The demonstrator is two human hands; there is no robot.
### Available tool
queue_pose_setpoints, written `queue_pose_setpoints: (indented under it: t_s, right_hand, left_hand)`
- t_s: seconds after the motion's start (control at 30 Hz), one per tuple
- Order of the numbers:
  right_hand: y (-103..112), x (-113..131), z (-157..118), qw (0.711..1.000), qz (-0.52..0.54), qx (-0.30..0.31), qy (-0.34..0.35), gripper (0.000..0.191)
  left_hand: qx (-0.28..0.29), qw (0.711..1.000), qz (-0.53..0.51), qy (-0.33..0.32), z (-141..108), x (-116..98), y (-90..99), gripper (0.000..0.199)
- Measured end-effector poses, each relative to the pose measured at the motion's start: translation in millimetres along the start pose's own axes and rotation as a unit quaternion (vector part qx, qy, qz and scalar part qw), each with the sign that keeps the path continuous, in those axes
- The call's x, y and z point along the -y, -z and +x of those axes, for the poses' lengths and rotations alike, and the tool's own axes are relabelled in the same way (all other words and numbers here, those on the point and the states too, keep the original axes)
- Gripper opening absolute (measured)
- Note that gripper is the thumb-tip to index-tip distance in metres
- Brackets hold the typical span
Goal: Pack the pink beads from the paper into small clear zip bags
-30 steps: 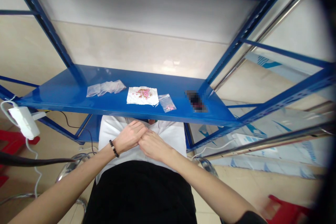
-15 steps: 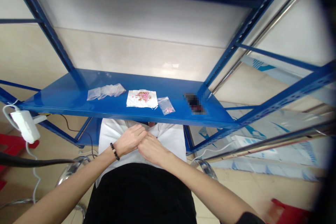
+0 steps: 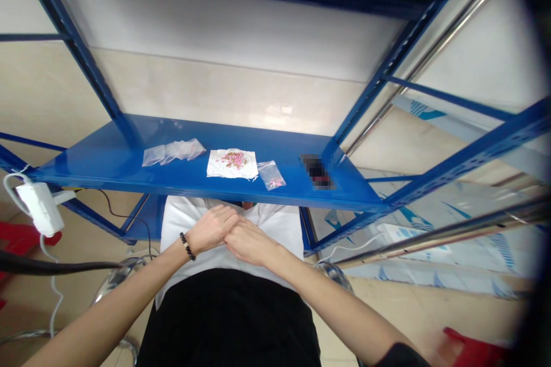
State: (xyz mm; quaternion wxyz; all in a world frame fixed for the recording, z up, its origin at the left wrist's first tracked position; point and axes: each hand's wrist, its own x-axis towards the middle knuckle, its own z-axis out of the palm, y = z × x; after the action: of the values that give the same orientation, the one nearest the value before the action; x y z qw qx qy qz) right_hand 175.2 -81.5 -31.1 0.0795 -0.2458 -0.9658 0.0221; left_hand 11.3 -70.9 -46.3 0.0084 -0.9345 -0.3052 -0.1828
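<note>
While the left hand [image 3: 214, 227] and right hand [image 3: 248, 242] meet, grip hidden, the clear plastic bag of pink pieces [image 3: 271, 174] lies on the blue metal shelf [image 3: 185, 174] — likely light, limp, best pinched by its far edge.

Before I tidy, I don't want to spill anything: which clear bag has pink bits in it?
The lone bag right of the white sheet: pink bits show in its near end. The overlapping bags left of the sheet show none.
</note>
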Motion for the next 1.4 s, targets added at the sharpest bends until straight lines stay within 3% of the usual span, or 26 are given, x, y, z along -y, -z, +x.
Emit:
queue_pose_setpoints:
  t_s: [0.17, 0.3, 0.43, 0.57, 0.77, 0.97, 1.2, 1.4]
  right_hand:
    - [11, 4, -5, 1.000, 0.010, -0.017, 0.025, 0.020]
    - [27, 3, -8, 0.991, 0.047, -0.121, -0.009, 0.038]
    - [36, -15, -10, 0.945, 0.102, -0.288, -0.116, 0.040]
    - [36, -37, -9, 0.906, 0.140, -0.351, -0.188, 0.034]
    - [41, -85, 12, 0.919, 0.014, -0.293, -0.264, 0.028]
    - [44, -146, 49, 0.945, -0.014, -0.194, -0.263, 0.016]
    - [32, -151, 67, 0.962, -0.017, -0.156, -0.225, 0.015]
    - [34, -155, 75, 0.960, -0.035, -0.145, -0.236, 0.018]
  left_hand:
    - [-0.016, 1.000, 0.006, -0.006, -5, 8, 10.4, 0.014]
    - [-0.077, 0.994, -0.018, 0.070, -9, 27, 17.1, 0.011]
    - [-0.226, 0.945, -0.114, 0.208, -3, 38, 24.6, 0.014]
    - [-0.292, 0.897, -0.205, 0.262, 3, 29, 34.3, 0.017]
    - [-0.300, 0.864, -0.270, 0.301, 0, 16, 37.2, 0.020]
    - [-0.259, 0.895, -0.260, 0.253, 4, 25, 23.2, 0.013]
    - [-0.230, 0.895, -0.286, 0.252, 1, 8, 23.7, 0.010]
    - [-0.231, 0.855, -0.355, 0.301, 0, 6, 24.7, 0.010]
